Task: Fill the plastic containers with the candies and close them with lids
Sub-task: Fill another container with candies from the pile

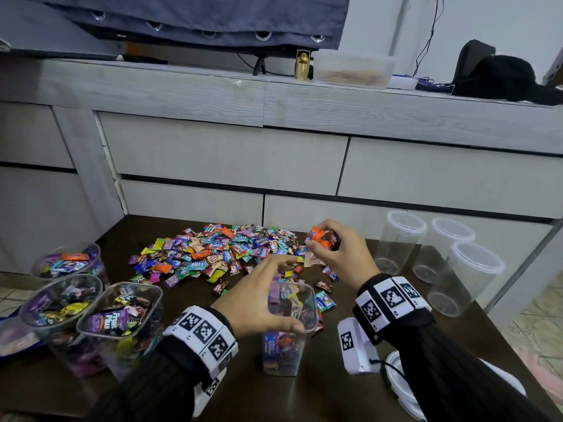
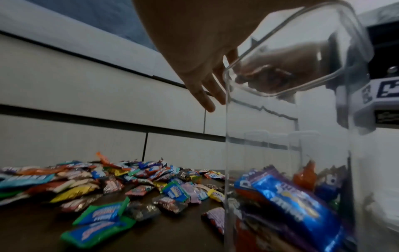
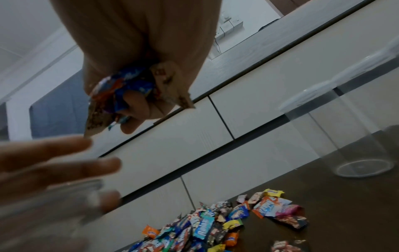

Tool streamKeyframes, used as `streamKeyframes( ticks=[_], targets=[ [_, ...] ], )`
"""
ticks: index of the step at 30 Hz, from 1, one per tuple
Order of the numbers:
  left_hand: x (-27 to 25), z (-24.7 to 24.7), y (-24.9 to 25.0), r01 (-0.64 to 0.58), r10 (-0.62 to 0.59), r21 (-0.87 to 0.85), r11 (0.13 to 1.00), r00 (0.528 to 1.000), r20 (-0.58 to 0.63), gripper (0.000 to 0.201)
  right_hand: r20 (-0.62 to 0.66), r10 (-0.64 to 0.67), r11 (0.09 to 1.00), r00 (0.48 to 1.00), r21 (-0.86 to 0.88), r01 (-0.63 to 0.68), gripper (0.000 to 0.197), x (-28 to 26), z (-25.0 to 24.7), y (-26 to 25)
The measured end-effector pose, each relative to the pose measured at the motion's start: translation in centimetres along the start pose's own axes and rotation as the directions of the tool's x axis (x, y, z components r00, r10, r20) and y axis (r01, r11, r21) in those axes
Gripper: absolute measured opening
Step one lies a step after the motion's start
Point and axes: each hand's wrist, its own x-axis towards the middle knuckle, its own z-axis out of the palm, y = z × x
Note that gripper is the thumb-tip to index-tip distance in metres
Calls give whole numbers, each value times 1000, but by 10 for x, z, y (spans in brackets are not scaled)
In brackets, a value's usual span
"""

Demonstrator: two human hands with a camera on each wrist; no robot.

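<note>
Centrally, clear square container (image 1: 289,327), right hand (image 1: 341,254) clutching crinkly candies (image 1: 323,237)

a home living room: grey wood-grain drawer cabinet (image 1: 274,153), covered television (image 1: 189,19), tiled floor (image 1: 536,318).
</note>
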Motion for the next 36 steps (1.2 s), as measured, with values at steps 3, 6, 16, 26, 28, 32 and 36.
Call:
streamKeyframes(
  ticks=[3, 6, 16, 26, 28, 32, 36],
  targets=[
    [-1, 3, -8, 82, -80, -84, 993, 996, 24, 113, 4, -52, 998, 999, 46, 52, 13, -5, 10, -15],
    [-1, 7, -13, 124, -123, -151, 981, 992, 17, 132, 5, -85, 990, 996, 111, 84, 13, -16, 25, -24],
    [-11, 20, -19, 81, -96, -293, 953, 995, -36, 119, 37, -90, 974, 995, 214, 80, 16, -46, 54, -18],
    [-9, 22, -26, 82, -97, -243, 967, 994, -51, 95, 139, -134, 967, 981, 235, 99, 8, -48, 51, -22],
    [-9, 23, -28, 78, -95, -259, 963, 994, -54, 98, 151, -166, 962, 974, 242, 127, 9, -48, 50, -23],
    [-7, 23, -31, 60, -75, -247, 967, 996, -53, 105, 122, -223, 954, 967, 229, 191, 6, -49, 50, -22],
    [-8, 24, -26, 2, -25, -248, 969, 996, -91, 100, 111, -218, 950, 970, 251, 185, 6, -48, 53, -20]
  ],
)
